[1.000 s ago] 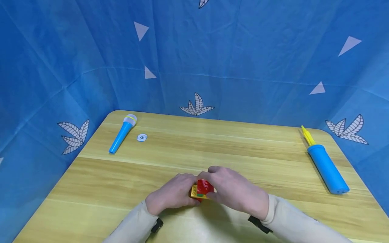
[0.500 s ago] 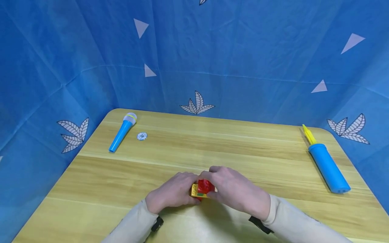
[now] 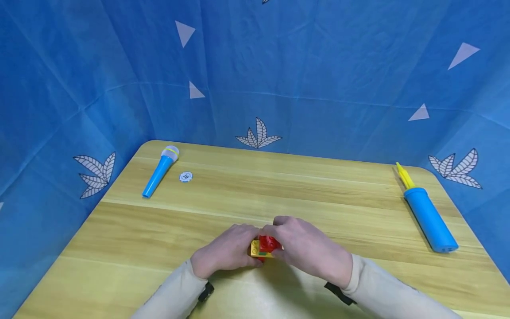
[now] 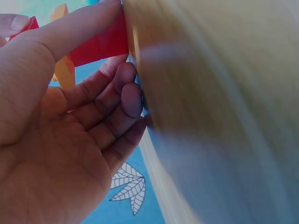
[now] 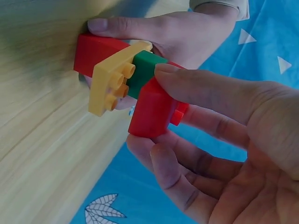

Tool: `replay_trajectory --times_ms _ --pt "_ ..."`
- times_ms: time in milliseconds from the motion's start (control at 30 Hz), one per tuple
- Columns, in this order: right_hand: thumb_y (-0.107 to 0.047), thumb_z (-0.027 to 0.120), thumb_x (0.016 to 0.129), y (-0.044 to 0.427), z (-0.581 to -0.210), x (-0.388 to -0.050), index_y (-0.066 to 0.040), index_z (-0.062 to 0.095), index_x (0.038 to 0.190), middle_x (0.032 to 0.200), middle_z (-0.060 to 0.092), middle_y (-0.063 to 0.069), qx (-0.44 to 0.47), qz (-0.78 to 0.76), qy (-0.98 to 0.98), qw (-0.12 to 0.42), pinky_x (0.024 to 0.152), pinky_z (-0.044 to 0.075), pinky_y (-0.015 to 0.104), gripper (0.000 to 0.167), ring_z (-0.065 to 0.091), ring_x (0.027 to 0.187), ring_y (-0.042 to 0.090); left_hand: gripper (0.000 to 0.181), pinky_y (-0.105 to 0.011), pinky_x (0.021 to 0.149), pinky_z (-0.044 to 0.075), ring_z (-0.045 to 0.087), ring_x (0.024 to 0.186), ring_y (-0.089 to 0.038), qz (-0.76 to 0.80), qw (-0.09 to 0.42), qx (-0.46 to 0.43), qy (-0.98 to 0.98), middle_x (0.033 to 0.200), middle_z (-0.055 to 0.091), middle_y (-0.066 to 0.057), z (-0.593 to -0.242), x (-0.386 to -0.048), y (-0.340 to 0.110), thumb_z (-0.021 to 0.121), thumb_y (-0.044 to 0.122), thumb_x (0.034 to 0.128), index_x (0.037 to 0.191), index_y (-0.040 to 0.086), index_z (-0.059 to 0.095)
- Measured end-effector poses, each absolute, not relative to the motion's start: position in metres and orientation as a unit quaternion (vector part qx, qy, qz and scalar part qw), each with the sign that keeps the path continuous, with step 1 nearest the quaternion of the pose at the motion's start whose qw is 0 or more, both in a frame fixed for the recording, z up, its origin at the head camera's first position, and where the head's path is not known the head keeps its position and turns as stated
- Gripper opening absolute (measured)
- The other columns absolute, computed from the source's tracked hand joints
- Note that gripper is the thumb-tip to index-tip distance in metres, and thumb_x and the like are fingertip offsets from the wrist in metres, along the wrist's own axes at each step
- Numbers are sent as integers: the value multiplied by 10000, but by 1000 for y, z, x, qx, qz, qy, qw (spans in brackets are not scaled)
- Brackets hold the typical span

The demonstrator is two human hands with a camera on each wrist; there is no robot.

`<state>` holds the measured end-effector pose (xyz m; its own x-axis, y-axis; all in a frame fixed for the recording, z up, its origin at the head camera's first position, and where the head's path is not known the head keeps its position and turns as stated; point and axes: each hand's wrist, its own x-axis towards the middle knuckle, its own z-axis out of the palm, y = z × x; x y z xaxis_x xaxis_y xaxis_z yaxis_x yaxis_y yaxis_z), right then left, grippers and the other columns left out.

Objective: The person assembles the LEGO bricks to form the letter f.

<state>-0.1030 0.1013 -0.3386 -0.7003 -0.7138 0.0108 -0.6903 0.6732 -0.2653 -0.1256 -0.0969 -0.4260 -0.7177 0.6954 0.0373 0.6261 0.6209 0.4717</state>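
Between both hands stands a small stack of toy building bricks at the near middle of the table. My left hand holds the lower red brick between thumb and fingers, low against the tabletop. Above that brick lies a yellow studded plate, then a green brick. The upper red brick tops the stack, with a sloped side, and my right hand pinches it with thumb and fingertips. From the head view, the fingers cover much of the stack.
A blue toy microphone and a white-and-blue chip marked 10 lie at the back left. On the right is a blue hand pump with a yellow nozzle. Blue patterned cloth hangs behind the wooden table.
The head view has shifted slightly, so the far objects appear a little higher. Both hands keep their hold on the brick stack with hardly any visible movement.
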Motion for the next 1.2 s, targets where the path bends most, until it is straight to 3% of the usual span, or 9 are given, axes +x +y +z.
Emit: replay_trajectory --times_ms 500,800,933,1033,1200 --pt "-64 814 788 100 -341 -102 -125 717 1082 823 540 -39 -397 -114 910 27 614 472 210 316 507 691 90 441 -373 902 450 574 912 -101 235 79 362 899 951 615 105 -425 -125 -96 859 268 749 1113 169 629" --pt "-78 830 776 106 -346 -101 -123 704 1168 894 587 -26 -385 -140 912 24 652 488 230 414 530 737 95 472 -383 919 442 575 924 -97 241 94 360 896 967 618 113 -424 -127 -96 852 285 762 1165 173 633" --pt "-133 840 788 110 -346 -99 -123 644 1267 1019 610 1 -394 -146 907 5 699 518 252 517 580 826 115 426 -323 876 463 569 907 -64 277 138 354 883 977 617 135 -418 -130 -99 851 281 775 1124 155 643" --pt "-214 853 785 113 -344 -98 -141 567 1362 1192 588 28 -412 -134 901 -24 773 536 296 648 603 980 154 425 -272 798 476 562 851 -46 323 181 351 860 982 621 154 -411 -134 -101 845 274 790 1140 155 636" --pt "-362 899 709 119 -341 -95 -123 418 1478 1427 468 66 -446 -100 886 -75 921 492 380 939 512 1225 224 396 -255 658 466 544 704 -81 370 244 357 823 900 646 128 -396 -142 -106 807 346 827 1126 156 629"
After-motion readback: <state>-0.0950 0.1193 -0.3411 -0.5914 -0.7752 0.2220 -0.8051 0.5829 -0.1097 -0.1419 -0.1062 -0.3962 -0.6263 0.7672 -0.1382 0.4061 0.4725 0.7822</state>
